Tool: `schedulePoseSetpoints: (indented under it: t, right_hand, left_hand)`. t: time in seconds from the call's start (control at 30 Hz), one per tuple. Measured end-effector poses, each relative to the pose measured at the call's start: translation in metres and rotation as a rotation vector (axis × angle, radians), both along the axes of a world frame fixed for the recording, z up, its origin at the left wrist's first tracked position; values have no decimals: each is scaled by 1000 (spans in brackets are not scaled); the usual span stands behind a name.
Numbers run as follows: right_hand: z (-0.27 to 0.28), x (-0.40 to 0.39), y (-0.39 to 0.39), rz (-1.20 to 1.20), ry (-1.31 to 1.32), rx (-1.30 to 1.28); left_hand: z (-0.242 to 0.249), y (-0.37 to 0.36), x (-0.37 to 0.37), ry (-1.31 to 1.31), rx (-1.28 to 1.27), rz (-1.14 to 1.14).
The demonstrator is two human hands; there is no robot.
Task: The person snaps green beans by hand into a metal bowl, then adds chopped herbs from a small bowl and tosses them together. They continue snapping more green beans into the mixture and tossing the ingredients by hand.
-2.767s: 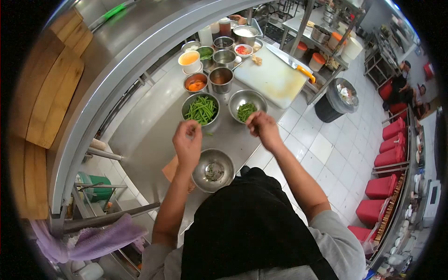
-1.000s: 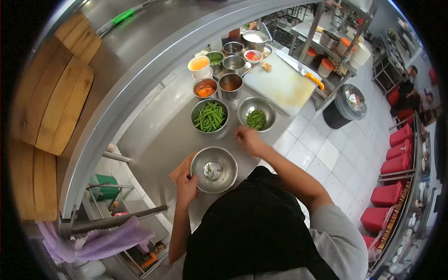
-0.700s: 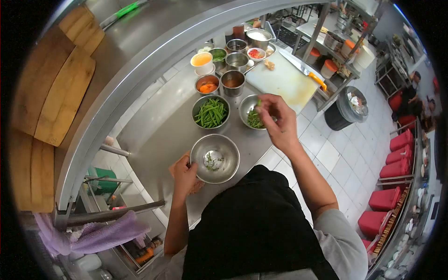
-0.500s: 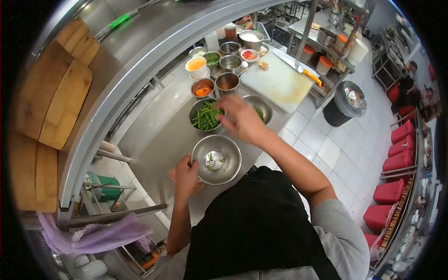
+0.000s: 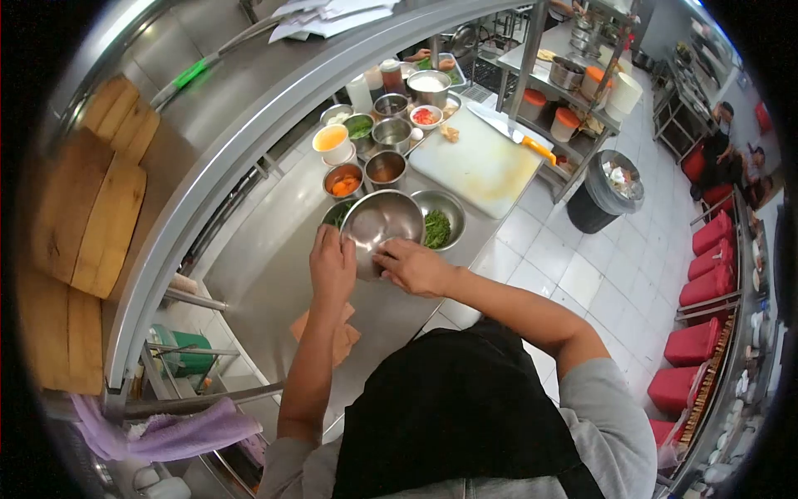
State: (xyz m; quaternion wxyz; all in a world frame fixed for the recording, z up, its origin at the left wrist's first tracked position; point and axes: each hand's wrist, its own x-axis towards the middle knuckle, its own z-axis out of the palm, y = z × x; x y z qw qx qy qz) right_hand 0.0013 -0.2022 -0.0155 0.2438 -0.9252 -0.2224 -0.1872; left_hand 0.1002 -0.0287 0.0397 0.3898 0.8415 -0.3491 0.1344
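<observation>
My left hand (image 5: 332, 264) grips the left rim of a steel mixing bowl (image 5: 381, 218), raised above the table. Into the bowl's near side reaches my right hand (image 5: 414, 268), its fingers curled. They hide the bottom there, and whatever they hold is not visible. Behind the bowl, a container of green beans (image 5: 337, 214) is mostly covered. To the right stands a metal bowl of chopped greens (image 5: 437, 229). An orange-brown cloth (image 5: 341, 337) lies on the steel table beneath my left forearm.
Metal pots, one with orange pieces (image 5: 342, 184), stand behind the bowl. A white cutting board (image 5: 478, 175) carries a yellow-handled knife (image 5: 536, 148). A shelf rail (image 5: 179, 208) arches along the left. A lined bin (image 5: 603, 195) stands on the floor; two people (image 5: 731, 154) sit far right.
The bowl has moved away from my body, partly over the green beans. My right hand has left the green beans and come down into the bowl.
</observation>
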Motion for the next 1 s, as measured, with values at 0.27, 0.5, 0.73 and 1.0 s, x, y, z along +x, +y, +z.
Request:
schedulePoseSetpoints:
  t: [0.27,0.5,0.73,1.0]
  right_hand:
    - [-10,37,-80,-157,-205,47]
    - [-65,9,-127,33,9,243]
    - [-50,-146,-258,-290,522,643]
    - [-103,-322,-384,-1109,467,797]
  left_hand:
    - [-10,-76,23,-312,163,-54]
    - [-8,-136,35,-307,127,48]
    - [-8,-186,76,506,-92,131]
    - [-35,-435,1,1248,-392,-370]
